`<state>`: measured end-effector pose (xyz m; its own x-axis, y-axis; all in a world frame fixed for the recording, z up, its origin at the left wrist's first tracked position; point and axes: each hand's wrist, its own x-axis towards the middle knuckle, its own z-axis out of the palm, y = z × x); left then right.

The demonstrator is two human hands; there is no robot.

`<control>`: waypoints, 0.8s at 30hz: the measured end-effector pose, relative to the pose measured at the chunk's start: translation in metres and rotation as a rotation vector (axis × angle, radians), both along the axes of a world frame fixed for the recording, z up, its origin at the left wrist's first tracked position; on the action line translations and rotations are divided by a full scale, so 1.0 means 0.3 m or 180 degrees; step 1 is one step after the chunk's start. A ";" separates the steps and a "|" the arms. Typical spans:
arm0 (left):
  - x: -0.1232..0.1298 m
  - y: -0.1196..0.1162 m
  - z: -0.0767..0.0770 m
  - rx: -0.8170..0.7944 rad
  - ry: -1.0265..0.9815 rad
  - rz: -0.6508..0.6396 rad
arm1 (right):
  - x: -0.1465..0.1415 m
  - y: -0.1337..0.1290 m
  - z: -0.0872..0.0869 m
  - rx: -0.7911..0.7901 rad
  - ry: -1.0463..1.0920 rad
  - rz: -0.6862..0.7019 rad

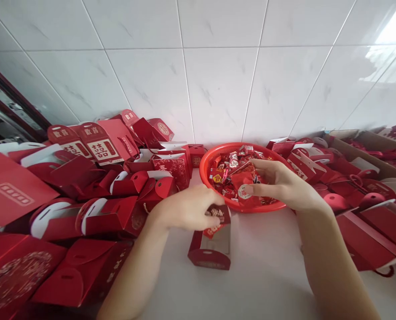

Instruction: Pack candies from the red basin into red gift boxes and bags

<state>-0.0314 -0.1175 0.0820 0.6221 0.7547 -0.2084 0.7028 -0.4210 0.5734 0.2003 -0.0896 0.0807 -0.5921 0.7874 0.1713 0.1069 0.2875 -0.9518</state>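
Observation:
An open red box (209, 259) with a pale inside stands on the white table. My left hand (196, 206) is at its far end, fingers closed on a small red packet (213, 231) over the opening. Behind the box, a round red plastic basket (206, 171) holds several wrapped sweets. Over the basket's right part, my right hand (278, 182) grips a red packet (243, 180) with a round pale label between thumb and fingers.
Many red boxes (96, 266) and gift bags (173, 166) crowd the left side. More red boxes (374, 222) lie at the right, beside a cardboard carton (348, 133). A tiled wall (221, 93) rises behind the basket.

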 end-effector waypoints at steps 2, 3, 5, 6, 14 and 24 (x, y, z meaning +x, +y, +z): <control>0.020 -0.011 -0.001 0.0021 0.0467 -0.0250 | -0.003 -0.002 0.000 0.0126 -0.0215 0.0096; 0.029 -0.015 -0.003 0.0047 0.0583 -0.0296 | -0.002 -0.004 -0.001 0.0185 -0.0303 0.0164; 0.038 -0.020 -0.006 0.0099 0.0694 -0.0321 | 0.002 -0.009 0.000 0.0237 -0.0407 0.0424; 0.039 -0.022 -0.008 0.0123 0.0698 -0.0318 | 0.006 -0.012 0.000 0.0230 -0.0425 0.0621; 0.042 -0.020 -0.009 -0.0048 0.0254 -0.0862 | -0.011 -0.033 -0.019 0.0511 -0.0866 0.2372; 0.015 -0.031 0.014 0.0110 0.1092 -0.0503 | -0.037 -0.084 -0.006 0.1054 -0.2258 0.1859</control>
